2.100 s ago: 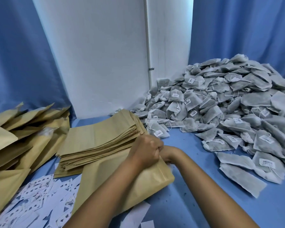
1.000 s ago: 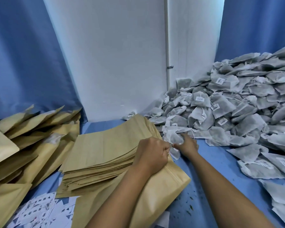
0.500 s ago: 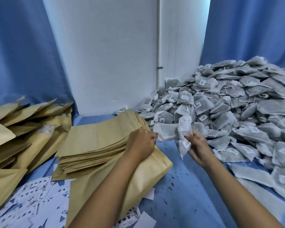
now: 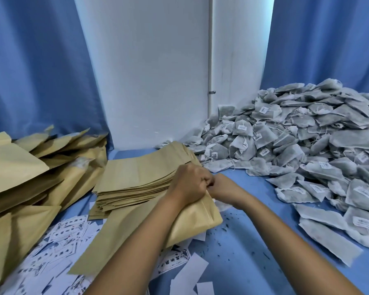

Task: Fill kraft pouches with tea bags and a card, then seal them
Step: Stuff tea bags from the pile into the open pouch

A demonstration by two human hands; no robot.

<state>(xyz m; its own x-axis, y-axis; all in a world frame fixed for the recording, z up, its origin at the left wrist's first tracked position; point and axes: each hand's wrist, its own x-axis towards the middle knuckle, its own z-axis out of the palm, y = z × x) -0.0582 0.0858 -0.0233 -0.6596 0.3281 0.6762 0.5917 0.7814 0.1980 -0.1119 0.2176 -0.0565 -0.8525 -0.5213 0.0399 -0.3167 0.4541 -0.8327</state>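
Since half a second ago our right hand [image 4: 223, 186] has carried its tea bags into the pouch [image 4: 192, 220] mouth, fingers hidden, grip unclear. Our left hand [image 4: 190, 182] pinches the rim. We see the pouch's long axis running from 1 to 7 o'clock.

A plain white wall [image 4: 153, 71] fills the upper centre of the frame, with a thin white pipe [image 4: 209, 50] running down it. Blue curtains [image 4: 34, 60] hang at upper left and upper right. A blue counter [image 4: 254, 248] spans the lower frame under soft, even light.
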